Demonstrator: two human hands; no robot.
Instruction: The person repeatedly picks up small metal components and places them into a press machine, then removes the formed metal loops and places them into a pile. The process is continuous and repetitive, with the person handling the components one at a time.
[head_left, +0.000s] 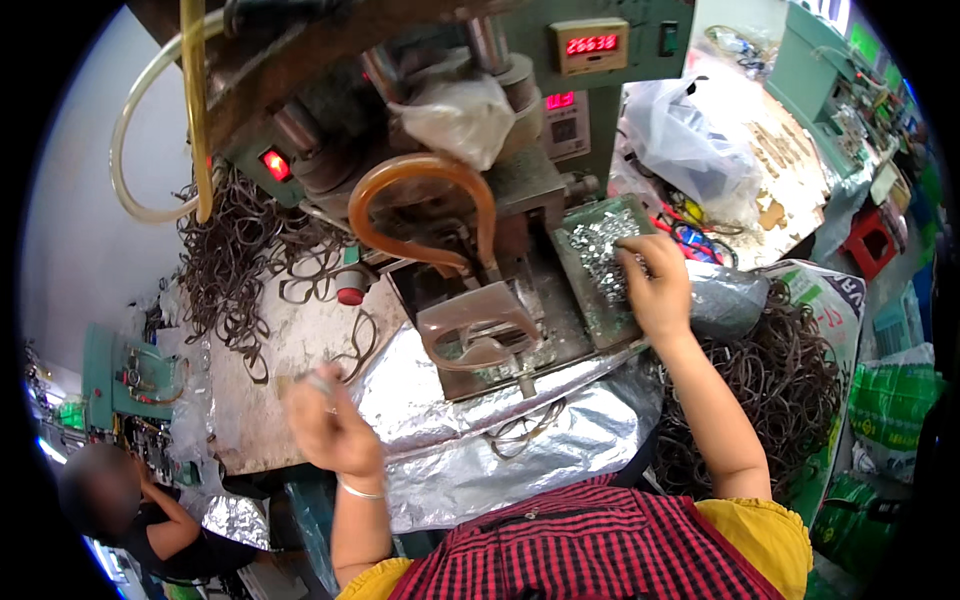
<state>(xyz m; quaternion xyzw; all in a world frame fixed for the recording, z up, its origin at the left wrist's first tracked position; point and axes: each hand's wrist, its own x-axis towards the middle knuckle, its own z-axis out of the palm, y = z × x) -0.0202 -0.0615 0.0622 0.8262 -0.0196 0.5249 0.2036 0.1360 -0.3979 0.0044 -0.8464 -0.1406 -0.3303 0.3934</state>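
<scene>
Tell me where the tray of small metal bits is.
In the head view, the tray sits right of centre, beside the machine, with the right hand over its right edge.

Apron (560, 545) red-black checked; sleeves (765, 545) yellow; tray (612, 328) green; metal bits (593, 250) silver; looped tube (420, 166) orange-brown.

The right hand (662, 295) has its fingers (632, 246) at a green metal tray (608, 325) of tiny shiny silver bits (594, 248). The left hand (335, 428) is blurry, near a pale wooden counter (252, 428). A big green and grey metal machine (530, 185) with a curved brown tube (364, 205) stands in front. Thin dark brown loops (768, 395) make heaps on both sides.
</scene>
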